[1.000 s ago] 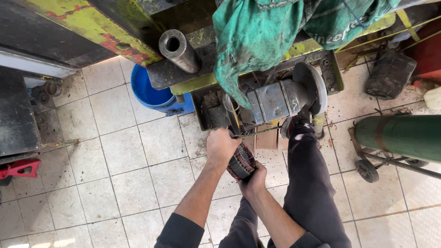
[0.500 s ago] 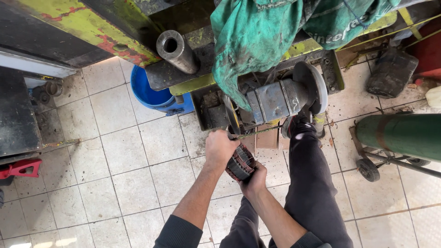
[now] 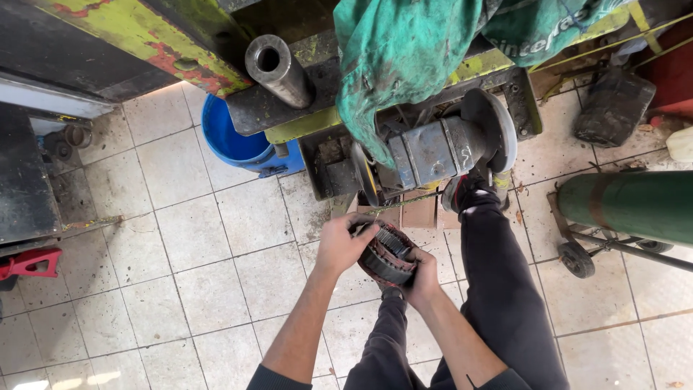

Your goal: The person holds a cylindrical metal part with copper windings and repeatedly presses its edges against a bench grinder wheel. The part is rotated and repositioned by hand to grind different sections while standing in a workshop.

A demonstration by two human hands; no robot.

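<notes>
Stator ring [image 3: 388, 254] between both hands

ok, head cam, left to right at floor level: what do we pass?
red stand → blue bucket → left hand → round ribbed motor part, held in both hands → right hand → small caster wheel → green cylinder.
</notes>
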